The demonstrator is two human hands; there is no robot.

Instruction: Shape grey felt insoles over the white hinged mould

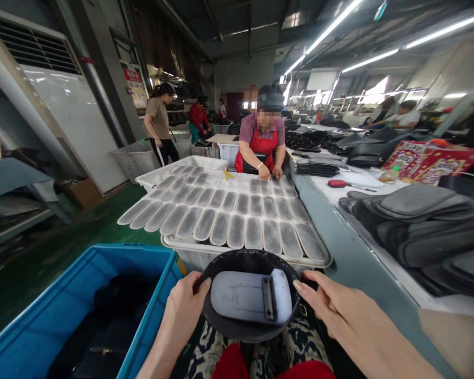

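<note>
A black shoe upper [237, 323] with a pale grey shoe last [250, 297] inside it sits over my lap. My left hand [185, 308] grips its left rim, thumb on the edge. My right hand [334, 305] touches the right rim, with fingers stretched along the edge and pressed against it. Just beyond it stands a white tray [189, 252] covered with several rows of grey insoles [237, 210].
A blue crate [31, 326] holding dark pieces stands at my lower left. Stacks of dark shoe parts [426, 221] lie on the bench at right. A person in a red apron [263, 139] works at the tray's far end; others stand further back.
</note>
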